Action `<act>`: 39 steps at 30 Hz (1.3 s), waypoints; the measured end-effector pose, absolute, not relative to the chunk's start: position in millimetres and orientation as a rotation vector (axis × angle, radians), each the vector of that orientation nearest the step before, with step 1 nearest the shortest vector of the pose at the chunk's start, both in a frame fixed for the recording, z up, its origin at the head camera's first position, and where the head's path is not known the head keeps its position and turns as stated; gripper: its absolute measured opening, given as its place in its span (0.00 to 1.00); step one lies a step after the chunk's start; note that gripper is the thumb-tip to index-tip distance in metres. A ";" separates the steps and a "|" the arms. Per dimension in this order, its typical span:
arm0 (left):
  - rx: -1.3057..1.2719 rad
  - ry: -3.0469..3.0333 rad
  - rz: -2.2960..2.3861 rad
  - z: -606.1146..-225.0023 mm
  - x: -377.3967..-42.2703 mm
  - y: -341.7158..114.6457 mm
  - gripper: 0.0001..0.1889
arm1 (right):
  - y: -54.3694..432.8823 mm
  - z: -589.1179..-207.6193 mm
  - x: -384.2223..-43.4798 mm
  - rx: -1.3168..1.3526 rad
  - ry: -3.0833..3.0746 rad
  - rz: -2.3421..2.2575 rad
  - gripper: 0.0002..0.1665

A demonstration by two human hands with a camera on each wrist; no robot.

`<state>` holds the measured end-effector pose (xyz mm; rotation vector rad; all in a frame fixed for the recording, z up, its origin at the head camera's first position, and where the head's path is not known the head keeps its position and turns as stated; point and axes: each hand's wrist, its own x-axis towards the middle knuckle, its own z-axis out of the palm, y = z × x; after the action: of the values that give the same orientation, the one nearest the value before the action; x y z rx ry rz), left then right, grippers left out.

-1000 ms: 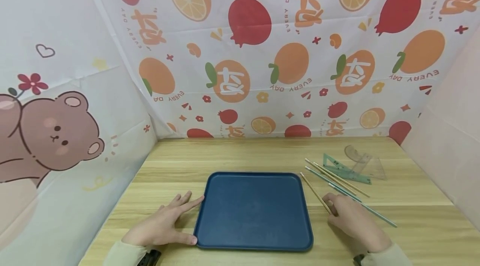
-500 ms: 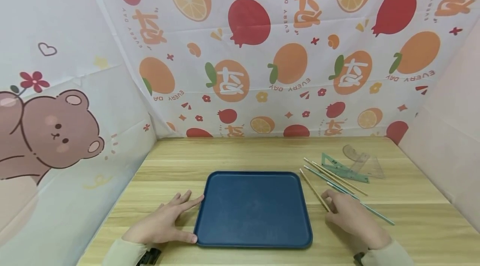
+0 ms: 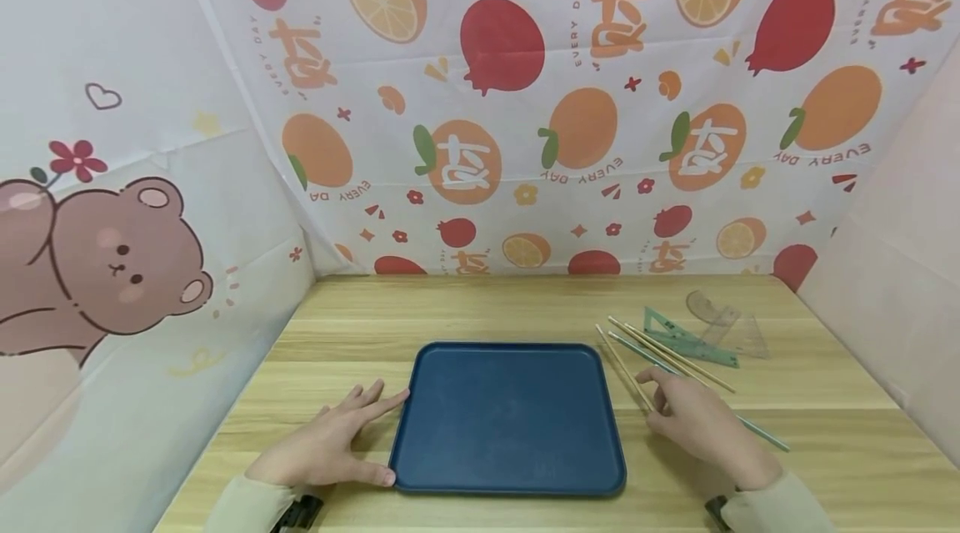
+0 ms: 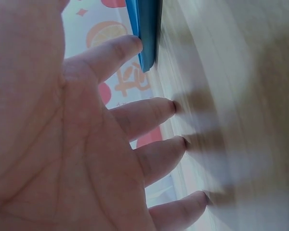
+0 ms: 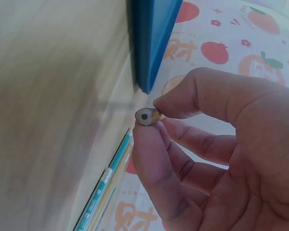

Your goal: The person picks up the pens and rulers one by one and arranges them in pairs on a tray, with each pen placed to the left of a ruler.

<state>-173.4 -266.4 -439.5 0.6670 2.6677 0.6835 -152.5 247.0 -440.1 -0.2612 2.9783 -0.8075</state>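
A wood-coloured pencil (image 3: 625, 369) is pinched between the thumb and index finger of my right hand (image 3: 701, 424), just right of the blue tray (image 3: 510, 424). In the right wrist view the pencil's end (image 5: 145, 117), with its dark lead core, points at the camera. My left hand (image 3: 330, 443) lies spread at the tray's left side, index fingertip and thumb touching the rim. The left wrist view shows the index finger (image 4: 120, 52) against the tray's edge (image 4: 147, 36) and the other fingertips down on the tabletop.
Several more pencils lie right of the tray, wood-coloured ones (image 3: 686, 362) and teal ones (image 3: 763, 433), partly behind my right hand. Beyond them are a green set square (image 3: 675, 341), a clear triangle (image 3: 752, 339) and a clear protractor (image 3: 703, 306). Printed cloth (image 3: 525, 141) walls the table.
My right hand has moved slightly away from me, and the pencil it holds has slid forward along the tray's right side. The left hand and tray look unmoved.
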 end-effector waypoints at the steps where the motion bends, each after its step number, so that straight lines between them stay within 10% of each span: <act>1: 0.673 2.668 0.684 -439.7 -173.6 -266.8 0.58 | 245.6 -438.8 -152.9 -0.261 2.978 -0.805 0.30; 39: 0.661 2.667 0.665 -440.2 -172.8 -268.5 0.57 | 160.9 -425.2 -168.4 -0.597 2.909 -0.772 0.30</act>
<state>-172.8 -268.5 -440.2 0.6609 2.6675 0.6655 -168.4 160.9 -425.2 -0.5967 2.9090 -0.7724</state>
